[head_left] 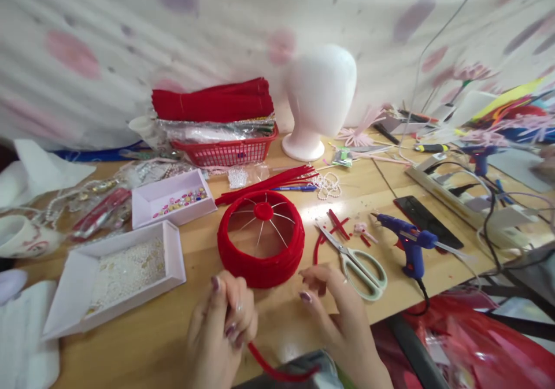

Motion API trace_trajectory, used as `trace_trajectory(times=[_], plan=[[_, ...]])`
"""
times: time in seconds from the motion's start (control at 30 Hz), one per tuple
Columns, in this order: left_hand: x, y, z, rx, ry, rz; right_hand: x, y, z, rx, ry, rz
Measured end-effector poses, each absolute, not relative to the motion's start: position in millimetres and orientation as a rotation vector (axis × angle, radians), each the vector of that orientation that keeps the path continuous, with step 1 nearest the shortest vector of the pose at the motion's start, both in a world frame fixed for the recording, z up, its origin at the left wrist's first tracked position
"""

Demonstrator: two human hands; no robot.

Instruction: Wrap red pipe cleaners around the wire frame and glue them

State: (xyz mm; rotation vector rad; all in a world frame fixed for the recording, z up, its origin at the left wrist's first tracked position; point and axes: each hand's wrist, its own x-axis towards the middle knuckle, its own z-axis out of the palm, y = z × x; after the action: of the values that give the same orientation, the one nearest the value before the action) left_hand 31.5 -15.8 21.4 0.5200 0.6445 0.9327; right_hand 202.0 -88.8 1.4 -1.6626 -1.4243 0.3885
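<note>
My left hand (pixel 225 325) is closed around a red pipe cleaner (pixel 281 373), whose free end curves down and to the right below the fingers. My right hand (pixel 336 308) is apart from it, thumb and fingers spread and bent, holding nothing. Just beyond both hands stands a round red frame (pixel 262 267) wrapped in fuzzy red strips, with thin wires running from a red hub at its top. Right of it lie scissors (pixel 359 267) with pale green handles, beside short red pipe cleaner pieces (pixel 338 225).
A blue glue gun (pixel 410 239) stands near a black phone (pixel 429 221) and a power strip (pixel 459 204). On the left are white trays (pixel 177 256) (pixel 141 207) of beads and gems. Behind are a red basket (pixel 232 153) and a white foam head (pixel 323 88).
</note>
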Motion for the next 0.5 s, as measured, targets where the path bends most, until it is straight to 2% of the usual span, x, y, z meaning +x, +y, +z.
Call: trace_trajectory(times=[0.17, 0.3, 0.4, 0.5], plan=[[68.3, -14.5, 49.4, 0.633, 0.583, 1.086, 197.0, -88.0, 15.3, -1.452, -1.415, 0.798], [73.9, -13.1, 46.3, 1.070, 0.816, 1.255, 196.5, -90.9, 9.5, -1.513, -1.288, 1.018], [64.9, -9.5, 41.8, 1.482, 1.088, 1.492, 207.5, -90.7, 1.2, -1.609, -1.060, 0.921], [64.3, -6.2, 42.9, 1.905, 1.194, 1.461, 218.6, -82.0, -0.4, -1.577, -0.887, 0.698]])
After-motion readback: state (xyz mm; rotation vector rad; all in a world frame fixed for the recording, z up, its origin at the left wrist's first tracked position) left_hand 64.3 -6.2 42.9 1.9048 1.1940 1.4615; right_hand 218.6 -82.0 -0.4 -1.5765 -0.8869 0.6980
